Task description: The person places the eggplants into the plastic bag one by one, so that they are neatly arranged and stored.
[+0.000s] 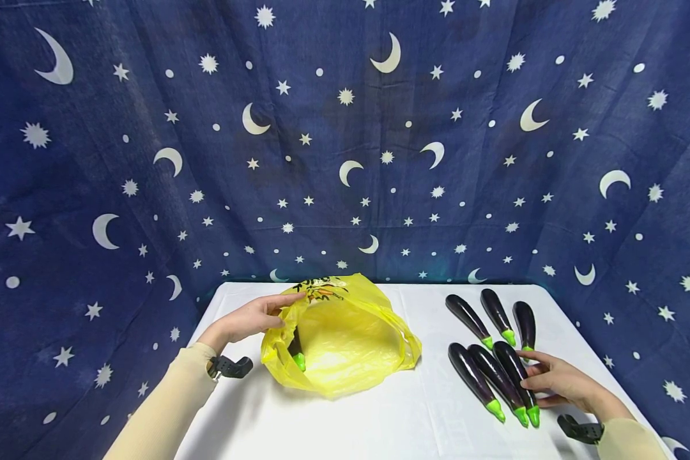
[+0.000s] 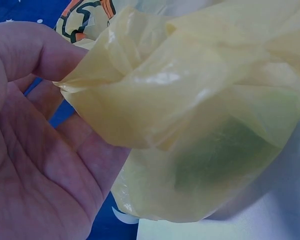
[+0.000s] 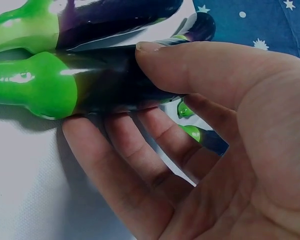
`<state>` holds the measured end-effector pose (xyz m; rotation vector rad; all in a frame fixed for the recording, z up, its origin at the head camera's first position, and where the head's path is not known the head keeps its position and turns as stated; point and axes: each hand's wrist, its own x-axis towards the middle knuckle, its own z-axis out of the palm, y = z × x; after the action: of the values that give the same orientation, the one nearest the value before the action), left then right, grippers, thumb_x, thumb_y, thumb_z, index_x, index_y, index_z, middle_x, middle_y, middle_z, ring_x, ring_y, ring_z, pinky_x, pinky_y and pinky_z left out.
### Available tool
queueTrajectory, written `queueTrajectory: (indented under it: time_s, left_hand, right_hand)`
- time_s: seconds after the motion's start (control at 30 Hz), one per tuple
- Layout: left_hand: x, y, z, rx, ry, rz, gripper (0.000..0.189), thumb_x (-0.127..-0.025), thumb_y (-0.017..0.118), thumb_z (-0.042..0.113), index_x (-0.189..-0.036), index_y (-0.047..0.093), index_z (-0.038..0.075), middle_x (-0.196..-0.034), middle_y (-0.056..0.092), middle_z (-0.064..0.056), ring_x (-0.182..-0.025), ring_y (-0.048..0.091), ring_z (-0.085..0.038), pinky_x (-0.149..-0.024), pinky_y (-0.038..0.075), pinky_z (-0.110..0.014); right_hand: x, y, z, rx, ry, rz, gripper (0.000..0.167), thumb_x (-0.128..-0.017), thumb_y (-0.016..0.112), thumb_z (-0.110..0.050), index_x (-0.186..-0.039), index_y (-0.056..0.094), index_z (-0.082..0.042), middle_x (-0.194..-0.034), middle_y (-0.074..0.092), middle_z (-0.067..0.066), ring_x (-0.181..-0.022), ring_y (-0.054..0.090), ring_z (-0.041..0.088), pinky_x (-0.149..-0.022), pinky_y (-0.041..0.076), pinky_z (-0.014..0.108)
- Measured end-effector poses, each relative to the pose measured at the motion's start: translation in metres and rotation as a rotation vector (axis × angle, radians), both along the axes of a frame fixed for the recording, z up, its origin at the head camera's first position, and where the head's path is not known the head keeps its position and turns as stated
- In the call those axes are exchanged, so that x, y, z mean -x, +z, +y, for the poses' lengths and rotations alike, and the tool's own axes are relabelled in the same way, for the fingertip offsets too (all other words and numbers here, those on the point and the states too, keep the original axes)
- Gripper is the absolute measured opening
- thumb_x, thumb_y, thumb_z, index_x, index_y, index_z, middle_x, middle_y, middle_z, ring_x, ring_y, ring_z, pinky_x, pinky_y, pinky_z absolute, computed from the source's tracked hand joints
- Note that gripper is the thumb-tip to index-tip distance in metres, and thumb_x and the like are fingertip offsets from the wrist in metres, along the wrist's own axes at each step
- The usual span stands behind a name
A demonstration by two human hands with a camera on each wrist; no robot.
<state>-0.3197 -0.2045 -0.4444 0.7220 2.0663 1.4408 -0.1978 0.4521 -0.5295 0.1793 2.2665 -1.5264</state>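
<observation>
Six glossy dark purple eggplants (image 1: 474, 377) lay on the right part of the white table (image 1: 391, 428), two rows of three, green caps pointing toward the person. Far row was spaced apart, its left one slanting most. Near row sat tighter, with the caps of its middle and right ones side by side.

Right hand (image 1: 563, 383): clamped on the near-row right eggplant (image 1: 512, 370), thumb on one side, fingertips along the other, close to the green cap. Couldn't tell if it was off the table at all.

Left hand (image 1: 259, 317): thumb and finger pinched together on the left rim of a yellow plastic bag (image 1: 351, 382), remaining fingers behind the film. Bag lay left of the eggplants, well apart from them, mouth gaping toward the person, black and orange print on its far side. One more eggplant, the bagged eggplant (image 1: 300, 362), was inside against the left wall, mostly hidden; left wrist view gave only a dark green blur through plastic.

Both sleeves (image 1: 169, 396) cream, black strap (image 1: 230, 367) on each wrist. Backdrop: blue curtain (image 1: 322, 223), white moons and stars.
</observation>
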Motion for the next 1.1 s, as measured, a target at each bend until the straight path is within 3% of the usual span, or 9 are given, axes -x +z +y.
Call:
queueTrajectory:
  time_s: [0.37,0.87,1.1]
  left_hand:
    - [-0.002,0.002,0.000,-0.002,0.014,-0.020,0.073,-0.093,0.055,-0.006,-0.159,0.041,0.022,-0.166,0.029,-0.004,-0.140,0.043,-0.028,-0.097,0.052,-0.037]
    - [-0.002,0.001,0.000,0.001,0.014,-0.022,0.072,-0.094,0.055,-0.006,-0.159,0.041,0.023,-0.167,0.027,-0.004,-0.141,0.042,-0.028,-0.099,0.051,-0.037]
    - [-0.002,0.001,0.000,-0.009,0.007,-0.017,0.072,-0.094,0.054,-0.006,-0.159,0.040,0.022,-0.167,0.027,-0.005,-0.141,0.043,-0.029,-0.099,0.051,-0.037]
  right_hand:
    - [0.000,0.001,-0.001,-0.011,-0.013,-0.004,0.086,-0.090,0.073,-0.010,-0.155,0.020,0.008,-0.116,0.049,0.018,-0.094,0.064,0.025,-0.076,0.059,0.049]
    - [0.001,0.005,-0.011,-0.081,-0.055,-0.009,0.083,-0.086,0.068,-0.006,-0.155,0.023,0.009,-0.111,0.050,0.016,-0.092,0.064,0.025,-0.073,0.058,0.048]
    - [-0.001,0.003,-0.008,-0.056,-0.028,0.001,0.089,-0.087,0.074,-0.009,-0.155,0.019,0.010,-0.107,0.048,0.014,-0.092,0.063,0.025,-0.074,0.058,0.048]
